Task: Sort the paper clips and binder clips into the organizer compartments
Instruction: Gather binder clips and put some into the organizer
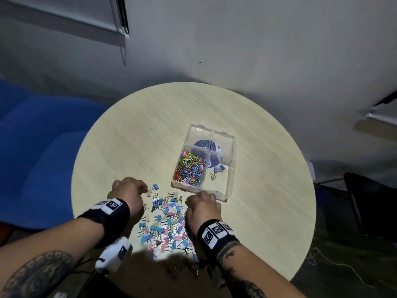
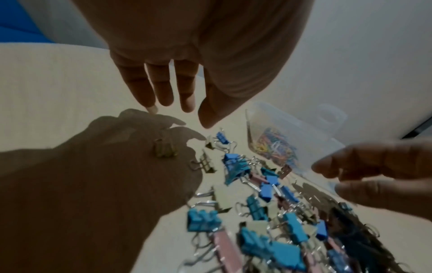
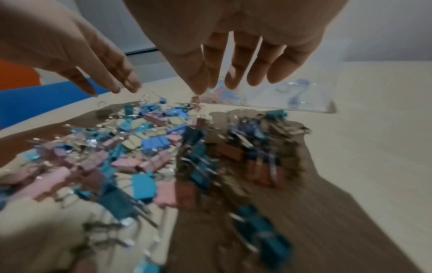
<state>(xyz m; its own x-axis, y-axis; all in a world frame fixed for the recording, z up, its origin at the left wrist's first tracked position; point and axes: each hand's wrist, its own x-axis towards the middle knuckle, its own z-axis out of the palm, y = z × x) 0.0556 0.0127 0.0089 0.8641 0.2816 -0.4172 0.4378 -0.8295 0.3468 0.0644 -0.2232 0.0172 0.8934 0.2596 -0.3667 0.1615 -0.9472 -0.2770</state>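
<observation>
A: On the bench (image 1: pixel 268 190), head view: binder clips (image 1: pixel 165 224) lay heaped between left hand (image 1: pixel 129 193) and right hand (image 1: pixel 203 208); paper clips (image 1: pixel 190 168) filled the organizer (image 1: pixel 231 177)'s near-left compartment.

B: Left wrist: grip (image 2: pixel 177 88) apart, empty.

A: Right wrist: grip (image 3: pixel 233 61) apart, above the heap.

**Clips and organizer on the round table**

A clear plastic organizer (image 1: pixel 231 147) with four compartments sits right of frame centre in the head view. Its lower-left compartment is heaped with multicoloured paper clips (image 1: pixel 190 169); the lower-right one holds a few binder clips (image 1: pixel 217 172), blue and pale. A loose pile of binder clips (image 1: pixel 166 225), blue, pink, pale and black, lies scattered at lower centre.
</observation>
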